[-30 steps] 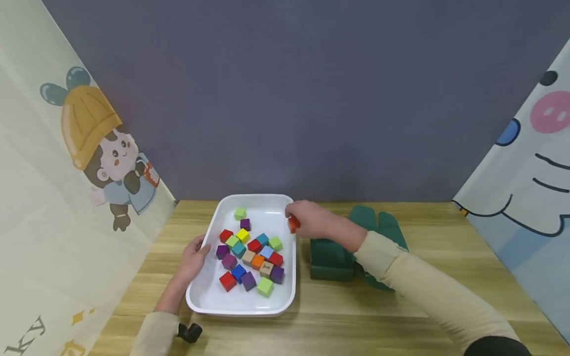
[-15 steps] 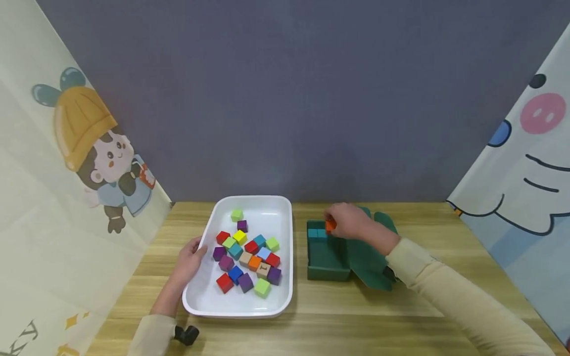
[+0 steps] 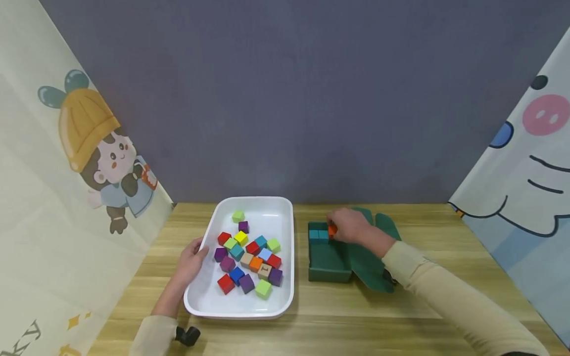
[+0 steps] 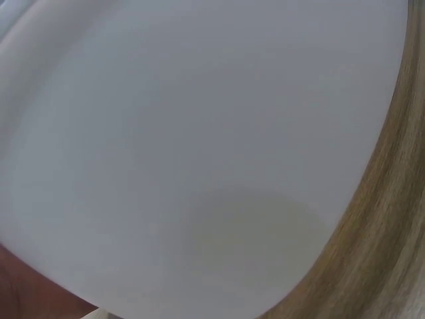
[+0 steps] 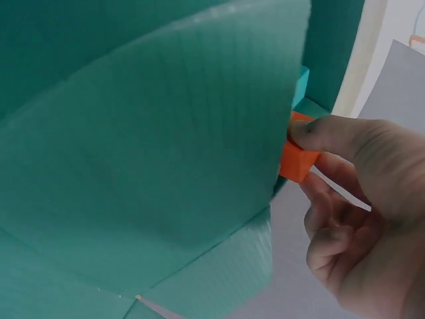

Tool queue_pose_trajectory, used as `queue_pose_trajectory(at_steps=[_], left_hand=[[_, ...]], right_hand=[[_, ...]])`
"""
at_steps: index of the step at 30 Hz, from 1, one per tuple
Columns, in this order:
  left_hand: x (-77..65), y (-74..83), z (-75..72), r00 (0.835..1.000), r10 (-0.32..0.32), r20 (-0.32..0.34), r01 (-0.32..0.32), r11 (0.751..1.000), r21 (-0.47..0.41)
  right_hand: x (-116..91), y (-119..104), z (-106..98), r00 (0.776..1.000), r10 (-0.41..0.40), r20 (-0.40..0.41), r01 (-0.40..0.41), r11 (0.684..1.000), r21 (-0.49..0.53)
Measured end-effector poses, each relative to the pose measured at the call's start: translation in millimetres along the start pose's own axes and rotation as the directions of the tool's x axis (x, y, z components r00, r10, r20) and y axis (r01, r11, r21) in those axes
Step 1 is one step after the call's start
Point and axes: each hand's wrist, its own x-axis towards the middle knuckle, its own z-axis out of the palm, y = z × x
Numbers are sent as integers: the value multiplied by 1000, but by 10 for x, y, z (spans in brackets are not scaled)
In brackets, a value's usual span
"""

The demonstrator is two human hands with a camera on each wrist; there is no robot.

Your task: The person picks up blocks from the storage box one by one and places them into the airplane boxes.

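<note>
My right hand [image 3: 349, 226] pinches an orange cube [image 5: 299, 159] between thumb and fingers, at the far right corner of the open green box [image 3: 329, 275]. Beside that cube, two teal cubes [image 3: 318, 235] sit side by side along the box's far wall. My left hand [image 3: 192, 259] grips the left rim of a white tray [image 3: 240, 309], thumb over the edge. Loose colored cubes lie in the tray, among them a yellow cube [image 3: 241, 238], a red cube [image 3: 225, 284] and a wooden cube with a mark [image 3: 264, 271]. In the left wrist view the tray wall [image 4: 199, 133] fills most of the picture.
The box's green lid [image 3: 371, 264] lies folded out to the right, under my right forearm. A dark grey panel [image 3: 311, 109] rises behind the wooden table [image 3: 356, 316]. Printed cloths hang at both sides.
My right hand has carried the orange cube from the tray's right rim to the box's far right corner, then slightly lower. My left hand stays on the tray.
</note>
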Motion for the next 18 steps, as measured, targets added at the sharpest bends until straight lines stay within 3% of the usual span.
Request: queue_pose_trajectory(at_steps=[10,18], left_hand=[[17,42,29,1000,1,16,0,999,-33],[0,-2,1,1000,0,4,0,1000,-6]], right_hand=[[10,32,21,1000,31,3,-31,997,-69],[38,-55,55,998,52,29,-49,993,-104]])
